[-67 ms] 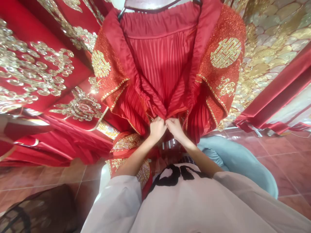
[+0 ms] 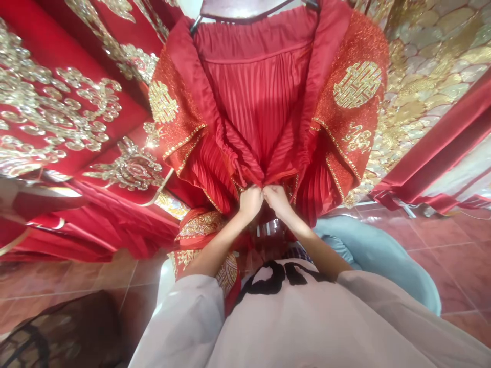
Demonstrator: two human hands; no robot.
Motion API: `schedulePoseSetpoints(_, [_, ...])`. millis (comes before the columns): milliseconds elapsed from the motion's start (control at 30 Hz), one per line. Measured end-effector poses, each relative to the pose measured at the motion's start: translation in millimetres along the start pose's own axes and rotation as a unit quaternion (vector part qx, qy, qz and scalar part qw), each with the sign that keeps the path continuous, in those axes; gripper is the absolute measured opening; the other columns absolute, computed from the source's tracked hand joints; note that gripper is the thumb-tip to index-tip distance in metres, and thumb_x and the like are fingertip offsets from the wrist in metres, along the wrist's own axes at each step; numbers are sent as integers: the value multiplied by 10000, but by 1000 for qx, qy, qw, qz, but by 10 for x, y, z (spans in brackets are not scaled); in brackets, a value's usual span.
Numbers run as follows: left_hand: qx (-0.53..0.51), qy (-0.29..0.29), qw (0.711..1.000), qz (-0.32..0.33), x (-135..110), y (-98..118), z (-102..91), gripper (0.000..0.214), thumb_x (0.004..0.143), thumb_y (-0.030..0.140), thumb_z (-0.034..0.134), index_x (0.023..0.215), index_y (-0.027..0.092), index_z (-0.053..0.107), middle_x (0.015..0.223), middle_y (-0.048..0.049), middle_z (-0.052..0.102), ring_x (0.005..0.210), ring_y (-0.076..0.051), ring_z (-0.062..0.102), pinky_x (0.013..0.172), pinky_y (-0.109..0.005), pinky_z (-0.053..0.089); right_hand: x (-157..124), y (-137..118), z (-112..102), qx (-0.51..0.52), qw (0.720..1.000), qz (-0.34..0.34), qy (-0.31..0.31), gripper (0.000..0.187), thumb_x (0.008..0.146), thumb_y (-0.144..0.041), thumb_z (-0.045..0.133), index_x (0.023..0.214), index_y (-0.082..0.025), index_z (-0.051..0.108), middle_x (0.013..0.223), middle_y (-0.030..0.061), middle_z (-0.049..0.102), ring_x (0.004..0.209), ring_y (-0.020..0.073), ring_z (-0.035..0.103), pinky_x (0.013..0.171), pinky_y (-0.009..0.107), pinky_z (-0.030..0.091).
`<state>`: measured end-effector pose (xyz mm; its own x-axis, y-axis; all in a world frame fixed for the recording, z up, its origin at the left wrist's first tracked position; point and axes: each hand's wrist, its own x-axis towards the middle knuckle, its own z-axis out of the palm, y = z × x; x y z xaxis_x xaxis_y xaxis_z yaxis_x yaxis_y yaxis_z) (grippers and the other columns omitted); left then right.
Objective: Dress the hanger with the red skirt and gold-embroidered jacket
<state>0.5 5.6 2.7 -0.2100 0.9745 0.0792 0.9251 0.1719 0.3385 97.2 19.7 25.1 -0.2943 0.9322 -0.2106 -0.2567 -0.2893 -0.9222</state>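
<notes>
A red pleated skirt [image 2: 249,102] hangs in front of me by its gathered waistband, with glittering orange-red panels and round gold emblems. Its waistband dips into a V at the front middle. There my left hand [image 2: 251,200] is closed on the front edge of the waistband. Knuckle to knuckle beside it, my right hand [image 2: 275,199] grips the same edge. My fingertips are hidden behind my curled fingers. The ends of a hanger [image 2: 245,9] show at the top, where its clips hold the waistband.
Red cloth with silvery beaded ornament [image 2: 57,102] hangs on the left. Gold scale-patterned fabric [image 2: 429,61] is on the right. A pale blue chair [image 2: 395,255] stands at lower right, and a dark sheer bundle [image 2: 65,327] lies on the tiled floor [image 2: 153,266] at lower left.
The whole view has shifted very slightly. Both hands keep their hold at the same place on the skirt.
</notes>
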Motion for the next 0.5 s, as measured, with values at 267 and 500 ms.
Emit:
schedulePoseSetpoints(267, [-37, 2, 999, -3, -76, 83, 29, 321, 934, 175, 348, 892, 118, 661, 880, -128, 696, 810, -249, 670, 690, -303, 468, 2, -482, 333, 62, 997, -30, 35, 168, 667, -162, 440, 510, -183, 383, 412, -91, 265, 377, 37, 198, 398, 207, 125])
schedulePoseSetpoints(500, [-98, -11, 995, -7, -200, 201, -56, 256, 902, 226, 437, 876, 118, 669, 857, -152, 689, 815, -302, 674, 720, -359, 486, -29, -613, 336, 69, 993, -92, 20, 136, 674, -233, 522, 561, -158, 507, 423, -87, 341, 365, 27, 210, 385, 207, 104])
